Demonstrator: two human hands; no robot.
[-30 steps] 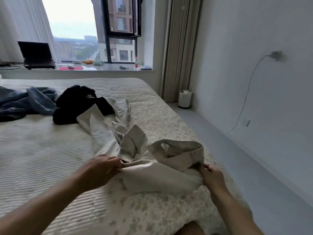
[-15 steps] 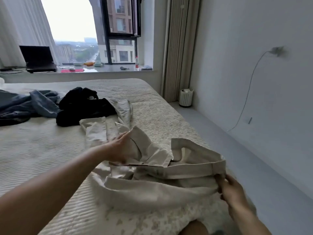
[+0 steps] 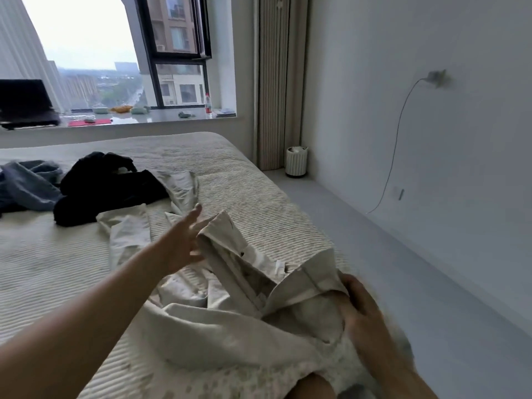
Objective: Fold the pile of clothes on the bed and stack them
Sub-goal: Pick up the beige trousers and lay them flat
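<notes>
Holding: right hand (image 3: 359, 309) grips beige pants (image 3: 244, 318) at the waistband
Left hand (image 3: 184, 243): fingers spread, beside the pants
Bed (image 3: 259, 203): black clothes (image 3: 106, 185) far left

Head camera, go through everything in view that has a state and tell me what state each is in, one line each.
beige trousers: unfolded, crumpled on the bed
left hand: open, fingers spread by the trousers
right hand: gripping the trousers' waistband
black garment: unfolded, heaped
blue garment: unfolded, heaped
window: one pane swung open
laptop: lid up, screen dark
</notes>
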